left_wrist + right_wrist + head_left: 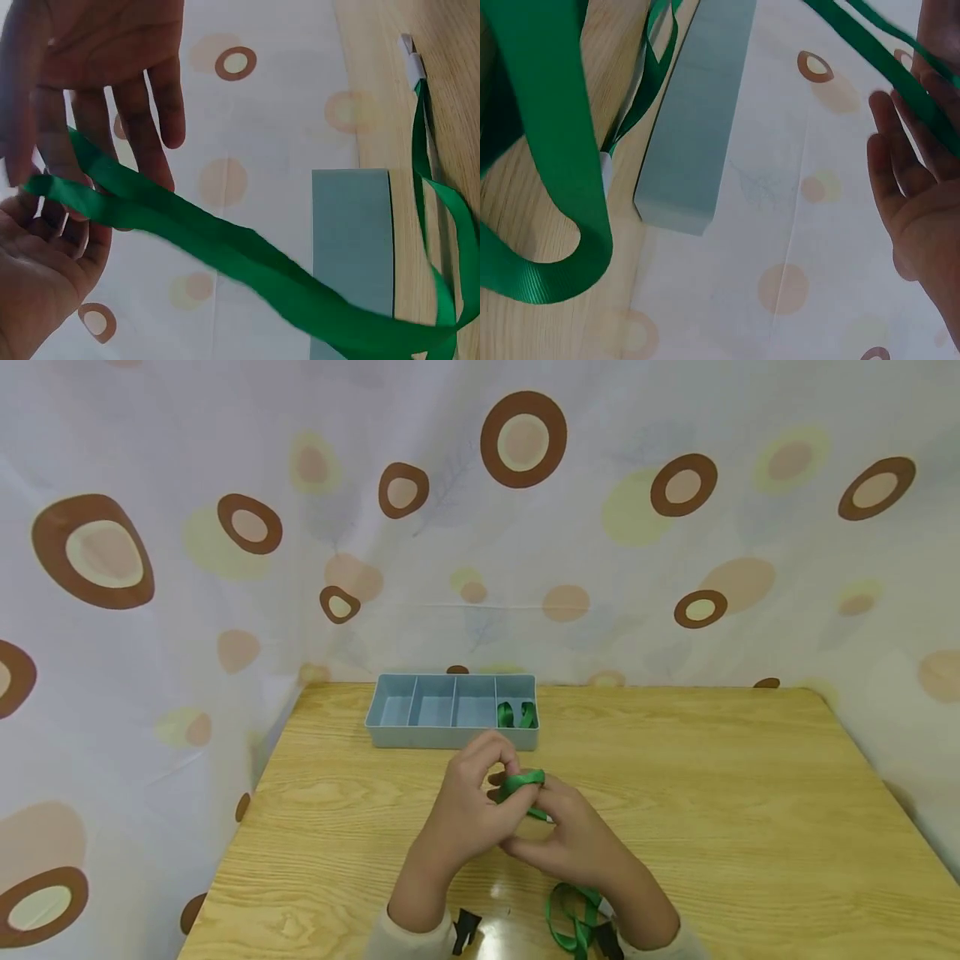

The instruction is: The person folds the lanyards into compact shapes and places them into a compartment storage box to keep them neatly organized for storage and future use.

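A green ribbon lanyard [522, 781] is in both hands, over the middle of the table. My left hand [468, 802] pinches it between thumb and curled index finger. From the other side my right hand [573, 831] holds it, the ribbon crossing its fingers. In the left wrist view, two lengths of green ribbon [217, 240] run down from the hands. More green ribbon [577, 918] lies looped on the table near the right wrist; I cannot tell whether it joins the held piece. A pale end fitting [415, 67] shows on ribbon beside the tray.
A blue-grey tray [450, 739] with several compartments stands at the table's back edge. Its rightmost compartment holds coiled green ribbon [506, 715]. A patterned cloth [450, 568] hangs behind the wooden table [712, 793]. Dark pieces [466, 932] sit by the wrists.
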`<state>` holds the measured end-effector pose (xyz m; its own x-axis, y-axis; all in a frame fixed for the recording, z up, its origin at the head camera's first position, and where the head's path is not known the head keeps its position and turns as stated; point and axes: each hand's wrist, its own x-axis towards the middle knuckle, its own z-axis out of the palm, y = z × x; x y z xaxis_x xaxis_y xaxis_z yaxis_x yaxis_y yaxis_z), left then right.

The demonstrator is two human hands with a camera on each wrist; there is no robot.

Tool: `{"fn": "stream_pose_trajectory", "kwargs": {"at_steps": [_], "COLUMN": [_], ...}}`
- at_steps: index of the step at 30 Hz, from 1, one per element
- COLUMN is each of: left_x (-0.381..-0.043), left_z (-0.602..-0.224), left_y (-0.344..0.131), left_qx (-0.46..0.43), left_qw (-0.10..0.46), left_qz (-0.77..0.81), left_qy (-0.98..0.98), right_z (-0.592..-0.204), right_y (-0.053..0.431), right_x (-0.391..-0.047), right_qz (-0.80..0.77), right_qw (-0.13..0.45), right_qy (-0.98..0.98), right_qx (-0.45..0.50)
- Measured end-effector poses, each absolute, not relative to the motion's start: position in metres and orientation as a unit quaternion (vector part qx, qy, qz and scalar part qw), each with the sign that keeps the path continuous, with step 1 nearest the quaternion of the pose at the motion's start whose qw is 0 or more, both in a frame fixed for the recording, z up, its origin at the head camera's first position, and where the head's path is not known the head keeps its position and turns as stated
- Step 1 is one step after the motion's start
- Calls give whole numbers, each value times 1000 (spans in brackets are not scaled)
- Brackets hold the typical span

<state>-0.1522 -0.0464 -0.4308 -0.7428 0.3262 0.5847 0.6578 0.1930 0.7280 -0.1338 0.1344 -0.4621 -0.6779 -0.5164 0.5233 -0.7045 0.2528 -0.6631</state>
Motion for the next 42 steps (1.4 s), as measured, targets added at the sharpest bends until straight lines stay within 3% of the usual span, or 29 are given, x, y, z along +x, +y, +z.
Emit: {"fn": "stream_pose_trajectory", "kwargs": {"at_steps": [4,10,16,25,42], "left_x": [-151,-149,-148,-152,-146], "left_z": [-429,-427,-425,-427,-424], "left_y": [-46,-45,-46,-45,-39], "left_qx": [-321,-314,-290,-299,-364], "left_qw": [171,175,189,233,206], "left_qz": [-550,-556,-559,-550,-562], "left_qy": [-752,-749,-754,-744,-714], "right_z": [-461,-459,-457,-455,-456], "right_y": [133,130,129,124,125], "right_x": [-134,-133,-135,-136,-134], "right_qz": [472,487,469,475,480], "right_qw": [145,166,208,306,279], "right_qy": [-783,-781,-769,-730,-741], "right_qx": [378,354,381,384,378]}}
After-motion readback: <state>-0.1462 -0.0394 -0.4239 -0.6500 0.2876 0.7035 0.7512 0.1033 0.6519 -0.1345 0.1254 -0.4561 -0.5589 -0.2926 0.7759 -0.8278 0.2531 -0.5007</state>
